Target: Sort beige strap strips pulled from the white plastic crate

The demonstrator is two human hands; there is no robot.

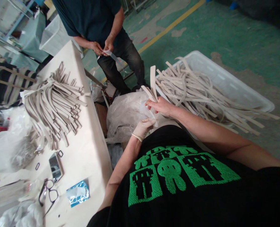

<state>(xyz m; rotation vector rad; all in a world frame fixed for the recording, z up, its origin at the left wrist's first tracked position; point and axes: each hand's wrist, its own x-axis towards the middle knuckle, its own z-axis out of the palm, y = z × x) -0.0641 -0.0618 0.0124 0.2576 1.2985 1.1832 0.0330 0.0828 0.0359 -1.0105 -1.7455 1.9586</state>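
Observation:
My right hand (162, 106) is bare and pinches a few beige strips (151, 85) that stick upward from its fingers. My left hand (143, 126) wears a pale glove and curls just below the right hand, touching a thin clear plastic film (146, 108) at the strips' lower end. Both hands are held in front of my black shirt with a green print. Right behind them, a white plastic bin (227, 82) holds a loose heap of several more beige strips (196, 94).
A white table (88, 157) at left carries a pile of bent beige strips (52, 107), a phone (55, 166), glasses (47, 192) and a blue packet (78, 193). Another person (102, 22) stands beyond, their hands on a strip (111, 55). A crumpled plastic bag (123, 116) lies between.

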